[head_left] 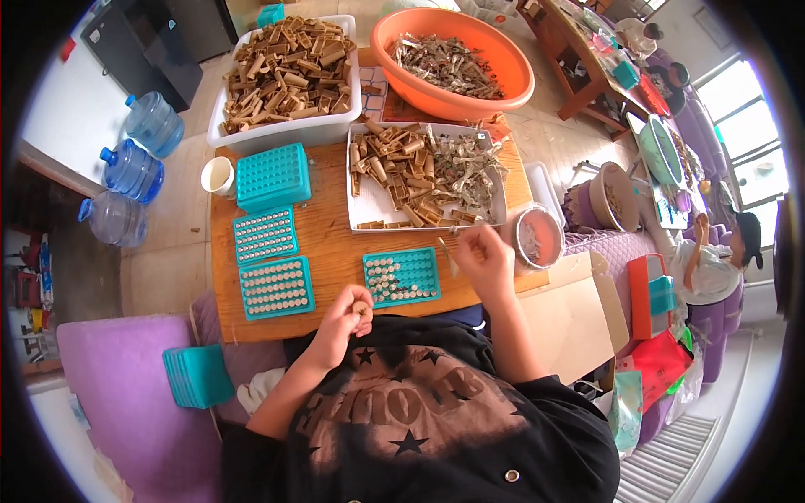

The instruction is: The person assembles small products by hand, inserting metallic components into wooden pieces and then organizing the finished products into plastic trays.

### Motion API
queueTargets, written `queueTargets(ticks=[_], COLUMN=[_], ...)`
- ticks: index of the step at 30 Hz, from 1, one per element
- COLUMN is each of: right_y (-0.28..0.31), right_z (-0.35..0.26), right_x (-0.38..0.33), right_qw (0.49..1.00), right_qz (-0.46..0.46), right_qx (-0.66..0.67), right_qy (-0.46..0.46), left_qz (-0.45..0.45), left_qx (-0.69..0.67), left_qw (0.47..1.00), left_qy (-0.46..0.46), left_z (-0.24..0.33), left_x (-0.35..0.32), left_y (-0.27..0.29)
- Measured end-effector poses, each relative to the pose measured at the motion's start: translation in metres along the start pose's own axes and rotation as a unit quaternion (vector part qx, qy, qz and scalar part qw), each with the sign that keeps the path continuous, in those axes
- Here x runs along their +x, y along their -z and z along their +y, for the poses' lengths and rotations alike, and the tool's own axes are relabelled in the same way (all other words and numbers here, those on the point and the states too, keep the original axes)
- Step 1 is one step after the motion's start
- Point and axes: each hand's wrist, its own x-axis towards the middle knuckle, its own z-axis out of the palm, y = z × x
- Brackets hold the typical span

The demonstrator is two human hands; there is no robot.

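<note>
Our black shirt (411,402) lies nearest, and just past it our left hand (344,315) is curled around a small brownish piece (361,308), mostly hidden by the fingers. Our right hand (486,258) is raised beyond the half-filled teal tray (425,267), to its right, its fingers bent in a pinch; we cannot tell whether it grips anything. Small round pieces (383,270) fill the tray's left side and lower edge, leaving holes at upper right. Behind, a shallow white box (359,199) holds loose brown holders (409,178) and clear-wrapped pieces (466,172). We judge the step in hand as handling one small part at a time; the next move seems to call for both hands meeting, with a light, steady pinch.
</note>
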Motion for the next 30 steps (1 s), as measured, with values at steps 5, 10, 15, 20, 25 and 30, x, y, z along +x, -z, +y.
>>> queueTargets(ticks=[5,10,15,20,25,30], right_y=[-0.010,-0.012,-0.011,-0.010,-0.011,-0.011], right_z=[-0.037,-0.045,-0.053,-0.051,-0.050,-0.052], right_x=[-0.027,-0.030,-0.028,-0.029,-0.031,-0.033], right_qw=[0.947,0.943,0.972,0.974,0.976,0.918], right_qz=[-0.069,-0.083,-0.147,-0.182,-0.187,-0.205], right_qx=[-0.106,-0.094,0.049,0.076,0.088,0.303], right_qy=[0.297,0.308,0.175,0.110,0.070,-0.155], left_qz=[0.088,0.101,0.092,0.100,0.071,0.052], left_qx=[0.035,0.038,0.013,-0.051,-0.132,-0.155], left_qw=[0.994,0.993,0.994,0.992,0.983,0.986], left_qy=[0.057,0.052,0.049,0.057,0.107,0.030], left_z=[0.020,0.017,0.013,0.010,0.009,0.010], left_x=[0.039,0.045,0.042,0.042,0.044,0.043], left_y=[-0.049,-0.051,-0.049,-0.048,-0.043,-0.045])
